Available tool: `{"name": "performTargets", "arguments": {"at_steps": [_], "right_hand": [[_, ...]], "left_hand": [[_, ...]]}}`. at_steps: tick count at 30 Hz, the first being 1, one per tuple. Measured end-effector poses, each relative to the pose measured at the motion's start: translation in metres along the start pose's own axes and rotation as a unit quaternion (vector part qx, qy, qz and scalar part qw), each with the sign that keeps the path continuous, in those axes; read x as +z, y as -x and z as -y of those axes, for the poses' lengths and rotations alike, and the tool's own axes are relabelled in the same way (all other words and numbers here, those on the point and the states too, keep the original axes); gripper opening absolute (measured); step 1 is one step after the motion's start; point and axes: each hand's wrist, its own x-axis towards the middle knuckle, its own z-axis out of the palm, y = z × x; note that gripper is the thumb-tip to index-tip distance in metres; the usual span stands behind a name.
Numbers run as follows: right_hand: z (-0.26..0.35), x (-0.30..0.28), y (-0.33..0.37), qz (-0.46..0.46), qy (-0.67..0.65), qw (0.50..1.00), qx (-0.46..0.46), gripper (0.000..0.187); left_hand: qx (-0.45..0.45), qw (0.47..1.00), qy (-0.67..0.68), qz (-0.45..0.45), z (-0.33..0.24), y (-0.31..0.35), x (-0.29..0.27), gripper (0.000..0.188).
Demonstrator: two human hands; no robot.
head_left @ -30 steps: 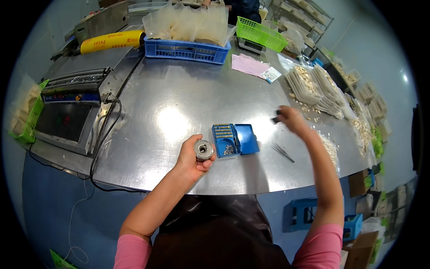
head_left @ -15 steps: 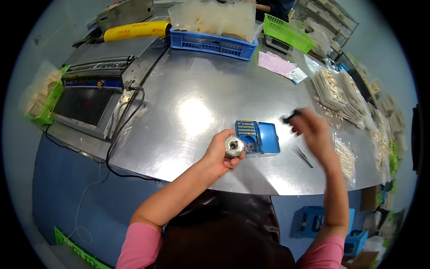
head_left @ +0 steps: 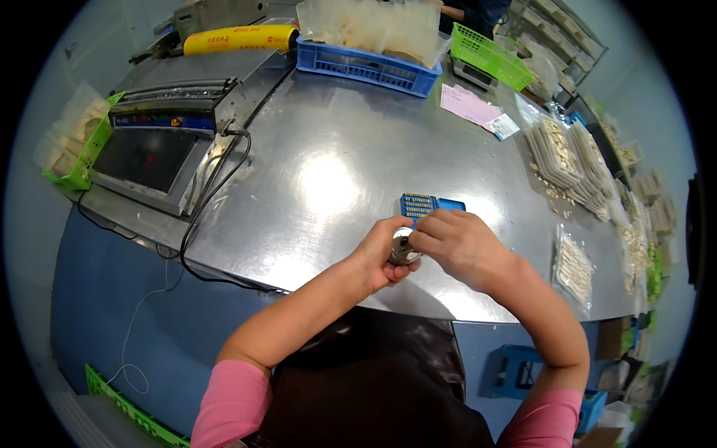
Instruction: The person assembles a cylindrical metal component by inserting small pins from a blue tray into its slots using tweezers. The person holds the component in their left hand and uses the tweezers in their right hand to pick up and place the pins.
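My left hand [head_left: 376, 257] is wrapped round a short, round metal piece [head_left: 405, 257] with a hollow end facing up. Over that end, my right hand [head_left: 469, 248] has its fingers pinched together. Something dark shows at the opening by the fingertips, but what the right fingers hold is mostly hidden. Just beyond both hands lies an open blue plastic case [head_left: 408, 201] with rows of small brass-coloured pieces. My right hand covers much of the case and its lid.
A wrapping machine [head_left: 149, 160] with a black cable [head_left: 196, 237] stands at the left. Blue crate [head_left: 366, 67], green basket [head_left: 489, 56] and pink paper [head_left: 467, 104] lie at the back. Stacked trays of pale pieces [head_left: 553, 153] and a clear bag [head_left: 573, 265] are at the right.
My right hand has come left from above the table, where it held a small black thing, to the metal piece. The tweezers on the table are now hidden behind my right arm.
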Motion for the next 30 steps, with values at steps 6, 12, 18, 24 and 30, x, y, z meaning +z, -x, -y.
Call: {"name": "performTargets", "arguments": {"at_steps": [6,12,18,24,30], "right_hand": [[-0.002,0.003,-0.004,-0.005,-0.003,1.000,0.003,0.012],[0.029,0.025,-0.023,-0.088,-0.211,0.901,0.369,0.020],[0.020,0.014,-0.019,0.011,-0.549,0.605,0.577,0.025],[0.013,-0.020,-0.013,0.009,-0.318,0.843,0.433,0.016],[-0.009,-0.015,-0.003,-0.042,0.028,0.998,0.028,0.021]], "left_hand": [[0.003,1.000,-0.010,-0.004,-0.002,0.000,-0.003,0.034],[0.093,0.995,-0.029,-0.026,-0.002,0.010,0.012,0.035],[0.087,0.995,-0.011,-0.041,0.005,0.003,0.008,0.046],[0.023,0.999,0.041,-0.014,-0.012,0.012,0.000,0.045],[0.009,0.996,0.045,0.082,-0.012,0.005,-0.008,0.039]]}}
